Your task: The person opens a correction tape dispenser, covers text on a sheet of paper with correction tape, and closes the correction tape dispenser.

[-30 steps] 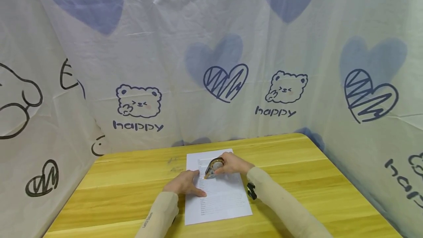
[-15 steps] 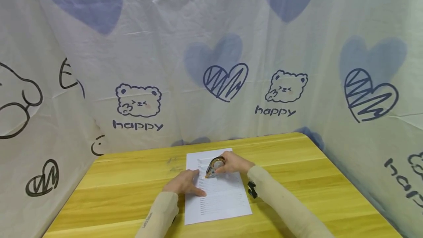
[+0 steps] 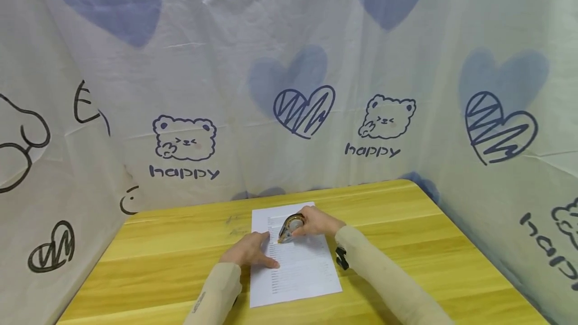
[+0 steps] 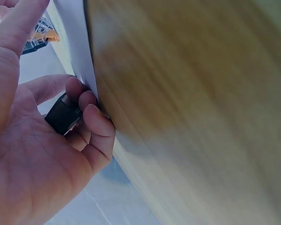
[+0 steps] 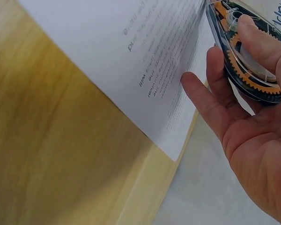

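A sheet of printed paper (image 3: 307,275) lies on the wooden table. My right hand (image 3: 318,221) holds a clear and black correction tape dispenser (image 3: 292,224), its tip down at a printed line near the left side of the text. In the right wrist view, the thumb lies on the dispenser (image 5: 250,70), whose orange gear shows through the case. My left hand (image 3: 247,250) rests on the paper's left edge, thumb and index finger spread. The left wrist view shows its other fingers curled round a small black cap (image 4: 64,115).
The yellow wood-grain table (image 3: 406,250) extends on both sides of the sheet. Behind it and at both sides hangs a white curtain (image 3: 235,84) with hearts and bear drawings. A black strap piece (image 3: 341,258) is at my right wrist.
The dispenser's tip has shifted very slightly rightward relative to the sheet. My left hand stays in place on the paper. The whole head view has drifted a little.
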Motion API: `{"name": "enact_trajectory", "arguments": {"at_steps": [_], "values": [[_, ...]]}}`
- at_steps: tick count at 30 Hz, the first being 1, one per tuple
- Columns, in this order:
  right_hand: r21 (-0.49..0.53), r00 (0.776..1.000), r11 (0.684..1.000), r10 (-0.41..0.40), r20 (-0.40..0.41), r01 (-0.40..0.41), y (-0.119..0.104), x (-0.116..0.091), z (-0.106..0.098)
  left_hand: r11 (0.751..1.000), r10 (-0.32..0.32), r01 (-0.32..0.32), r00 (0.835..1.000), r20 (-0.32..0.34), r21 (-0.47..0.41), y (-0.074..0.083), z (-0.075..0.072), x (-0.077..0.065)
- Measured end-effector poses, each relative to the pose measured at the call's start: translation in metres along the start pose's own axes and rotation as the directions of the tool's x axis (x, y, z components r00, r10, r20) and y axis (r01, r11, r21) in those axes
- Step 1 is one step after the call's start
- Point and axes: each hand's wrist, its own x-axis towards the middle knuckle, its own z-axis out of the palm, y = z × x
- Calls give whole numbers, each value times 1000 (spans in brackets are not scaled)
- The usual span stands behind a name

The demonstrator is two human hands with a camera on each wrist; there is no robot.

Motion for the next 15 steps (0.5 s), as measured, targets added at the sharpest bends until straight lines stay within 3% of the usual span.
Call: {"name": "enact_trajectory", "arguments": {"at_steps": [15], "values": [[-6, 1000, 1000, -6, -3, 6, 1, 2, 1, 1000, 11, -11, 1000, 2, 10, -3, 1, 0]]}}
